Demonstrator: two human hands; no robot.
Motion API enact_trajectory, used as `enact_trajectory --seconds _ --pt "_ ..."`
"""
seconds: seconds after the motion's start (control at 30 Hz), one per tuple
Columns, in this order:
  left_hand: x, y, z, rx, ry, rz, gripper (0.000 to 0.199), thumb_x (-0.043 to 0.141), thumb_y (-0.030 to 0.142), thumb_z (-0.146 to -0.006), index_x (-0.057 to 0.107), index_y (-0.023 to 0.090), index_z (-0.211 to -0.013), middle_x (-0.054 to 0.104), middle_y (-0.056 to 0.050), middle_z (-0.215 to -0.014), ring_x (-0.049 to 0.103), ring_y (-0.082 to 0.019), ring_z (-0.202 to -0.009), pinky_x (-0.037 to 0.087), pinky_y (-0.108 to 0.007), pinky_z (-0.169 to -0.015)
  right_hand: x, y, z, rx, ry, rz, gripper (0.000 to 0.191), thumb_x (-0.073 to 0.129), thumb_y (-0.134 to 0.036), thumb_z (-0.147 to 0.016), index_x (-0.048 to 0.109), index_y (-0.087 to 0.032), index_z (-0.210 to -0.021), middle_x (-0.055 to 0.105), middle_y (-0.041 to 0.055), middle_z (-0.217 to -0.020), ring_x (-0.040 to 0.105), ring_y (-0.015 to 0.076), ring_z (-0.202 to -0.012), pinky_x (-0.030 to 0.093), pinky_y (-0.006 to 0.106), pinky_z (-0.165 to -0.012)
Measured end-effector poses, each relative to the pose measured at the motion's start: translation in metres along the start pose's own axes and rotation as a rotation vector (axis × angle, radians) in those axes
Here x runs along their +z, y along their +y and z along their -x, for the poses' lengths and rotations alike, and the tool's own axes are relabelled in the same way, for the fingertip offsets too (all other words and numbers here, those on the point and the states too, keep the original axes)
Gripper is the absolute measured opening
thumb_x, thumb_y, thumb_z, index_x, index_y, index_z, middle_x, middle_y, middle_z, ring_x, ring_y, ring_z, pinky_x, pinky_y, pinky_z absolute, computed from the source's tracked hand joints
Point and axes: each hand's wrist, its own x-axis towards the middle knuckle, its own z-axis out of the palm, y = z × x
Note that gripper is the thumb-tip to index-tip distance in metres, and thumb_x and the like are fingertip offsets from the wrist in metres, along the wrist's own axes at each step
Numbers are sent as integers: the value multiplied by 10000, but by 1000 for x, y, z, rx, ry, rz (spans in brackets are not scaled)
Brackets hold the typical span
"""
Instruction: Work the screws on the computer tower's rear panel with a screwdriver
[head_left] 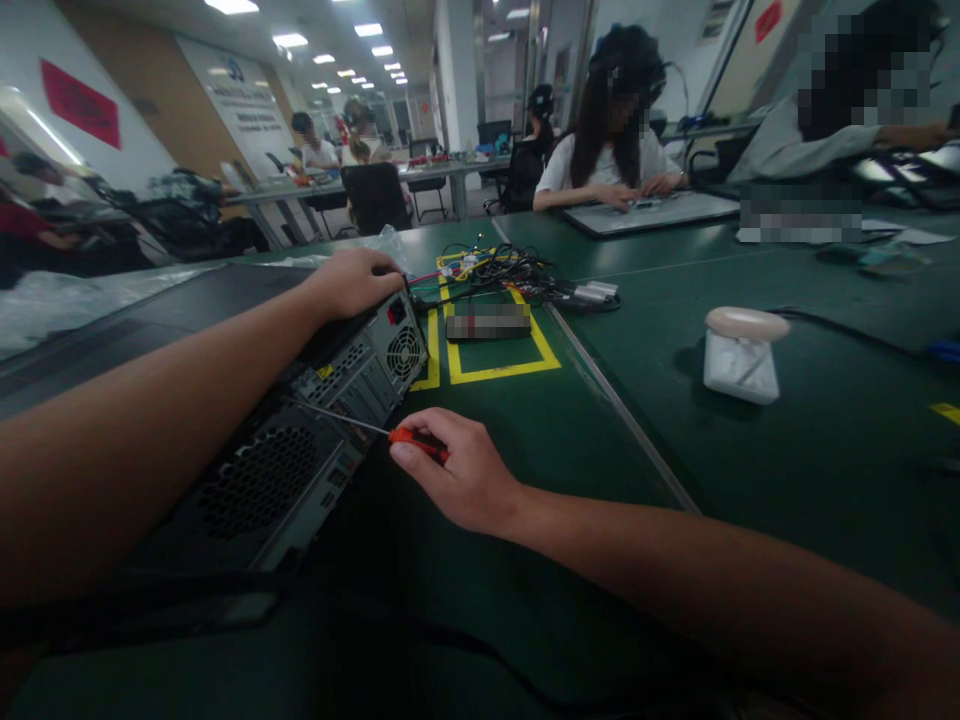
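The right hand (469, 470) has its fingers (450, 427) pinching the red screwdriver (405, 437), which points left at the computer (356, 375) on the counter (570, 440), while the left hand (349, 285) lies over the computer's far end, its grip unclear.

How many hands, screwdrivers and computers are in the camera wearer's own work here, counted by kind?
Hands, the left hand and the right hand: 2
Screwdriver: 1
Computer: 1
Total: 4
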Motion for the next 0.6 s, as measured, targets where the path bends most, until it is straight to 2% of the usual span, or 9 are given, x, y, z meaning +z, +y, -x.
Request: enact_trajectory --seconds 0.13,0.2,0.33,0.47,0.6 --pt "-4 4 5 32 -23 8 629 445 469 -977 794 90 -1338 772 -179 -1386 683 -355 -1268 505 -452 -1112 0 1 0 -25 -4 5 282 617 -452 -1086 736 -197 -1066 760 55 -1013 712 198 -941 556 358 -910" --pt "-5 5 7 53 -25 6 625 437 454 -996 780 66 -1346 769 -180 -1385 678 -342 -1260 502 -458 -1112 0 0 0 -5 -2 5 274 651 -461 -1063 720 -203 -1126 762 49 -1028 715 196 -939 561 352 -902" --pt "-5 5 7 53 -26 -3 606 445 439 -1006 777 78 -1362 775 -145 -1365 683 -329 -1233 512 -445 -1088 0 -2 1 54 0 9 332 752 -423 -962 652 -226 -1209 749 28 -1022 703 194 -882 575 357 -853" --pt "-4 4 5 32 -15 0 559 469 430 -1001 792 116 -1334 787 -118 -1351 683 -326 -1231 510 -434 -1080 0 -3 1 60 4 -5 264 735 -393 -950 620 -241 -1133 736 19 -1002 694 195 -865 579 370 -843" --pt "-5 5 6 43 -26 -3 541 464 414 -1023 775 102 -1336 788 -105 -1347 669 -290 -1213 497 -423 -1088 1 -3 0 60 0 -17 222 730 -388 -962 615 -241 -1082 726 17 -988 685 191 -859 569 366 -841"
